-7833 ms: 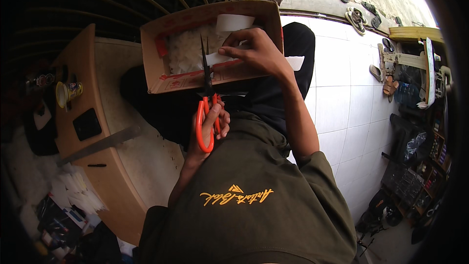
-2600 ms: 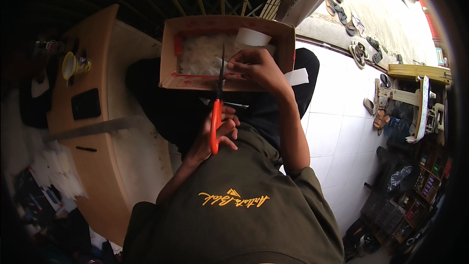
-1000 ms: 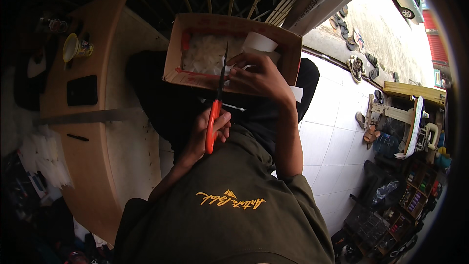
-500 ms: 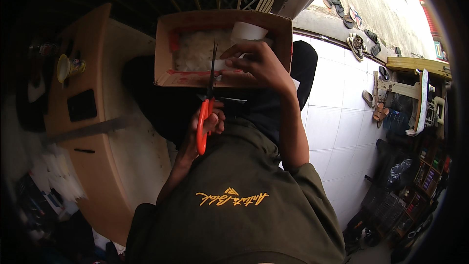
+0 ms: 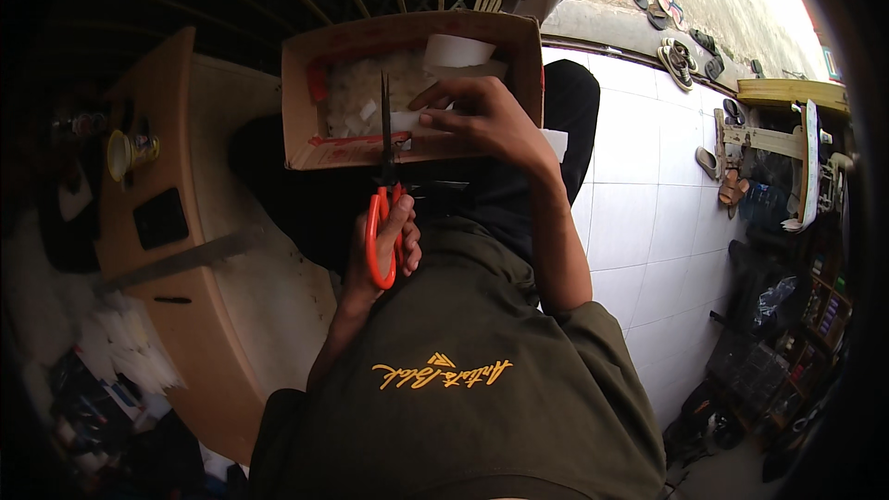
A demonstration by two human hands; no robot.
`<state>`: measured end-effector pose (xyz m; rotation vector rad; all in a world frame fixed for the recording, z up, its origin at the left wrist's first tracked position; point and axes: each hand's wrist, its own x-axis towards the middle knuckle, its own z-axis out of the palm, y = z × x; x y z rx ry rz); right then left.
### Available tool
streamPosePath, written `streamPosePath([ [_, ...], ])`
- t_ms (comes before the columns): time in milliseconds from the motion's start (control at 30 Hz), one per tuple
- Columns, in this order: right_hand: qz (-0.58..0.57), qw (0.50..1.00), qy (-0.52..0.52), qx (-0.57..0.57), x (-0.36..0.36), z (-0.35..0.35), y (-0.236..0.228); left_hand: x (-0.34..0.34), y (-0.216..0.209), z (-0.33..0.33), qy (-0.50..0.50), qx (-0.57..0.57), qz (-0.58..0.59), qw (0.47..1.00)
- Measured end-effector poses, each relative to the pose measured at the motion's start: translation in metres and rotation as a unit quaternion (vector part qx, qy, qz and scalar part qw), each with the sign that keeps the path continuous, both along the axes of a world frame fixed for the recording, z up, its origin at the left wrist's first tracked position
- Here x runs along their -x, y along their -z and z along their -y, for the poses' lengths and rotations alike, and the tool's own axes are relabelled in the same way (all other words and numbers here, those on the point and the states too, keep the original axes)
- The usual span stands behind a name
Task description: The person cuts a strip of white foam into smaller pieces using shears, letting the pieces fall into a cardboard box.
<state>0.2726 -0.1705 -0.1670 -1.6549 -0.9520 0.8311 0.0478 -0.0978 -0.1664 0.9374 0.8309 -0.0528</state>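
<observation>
My left hand (image 5: 396, 236) is closed around the red handles of a pair of scissors (image 5: 372, 243). The dark blades point away from me over the near wall of a cardboard box (image 5: 298, 102), their tips close together. In my right hand (image 5: 491, 125), above the box's right half, fingers and thumb pinch a white strip (image 5: 405, 120) whose free end lies beside the blades. Small white cut pieces (image 5: 356, 83) cover much of the box floor. A wider white roll or curled band (image 5: 458, 52) stands in the box's far right part.
The box rests by my dark-trousered legs. To the left is a wooden desk (image 5: 153, 352) with a phone-like black slab (image 5: 159, 218), a pen (image 5: 173, 300) and a yellow-rimmed cup (image 5: 118, 156). White floor tiles (image 5: 625, 222), sandals (image 5: 733, 187) and cluttered shelves (image 5: 801, 352) lie to the right.
The scissors have turned slightly and sit further left in the view. A small white piece now shows just left of the blades. The whole view has shifted a little.
</observation>
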Motion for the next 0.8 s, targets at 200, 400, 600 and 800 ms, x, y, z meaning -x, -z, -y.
streamPosePath([
  [200, -0.015, 0.998, 0.062, -0.009, -0.002, -0.004, 0.005, 0.006, 0.008, 0.001, -0.003, 0.011, 0.098, 0.995],
  [400, -0.024, 0.984, 0.174, -0.021, 0.007, -0.024, 0.017, 0.019, 0.044, 0.001, 0.053, 0.014, 0.192, 0.98],
  [600, -0.044, 0.996, 0.075, -0.024, 0.015, -0.026, 0.016, 0.017, 0.041, -0.003, 0.052, 0.01, 0.201, 0.978],
  [800, -0.043, 0.999, 0.027, 0.016, 0.013, -0.015, -0.006, 0.013, 0.024, -0.004, 0.02, 0.051, 0.157, 0.986],
])
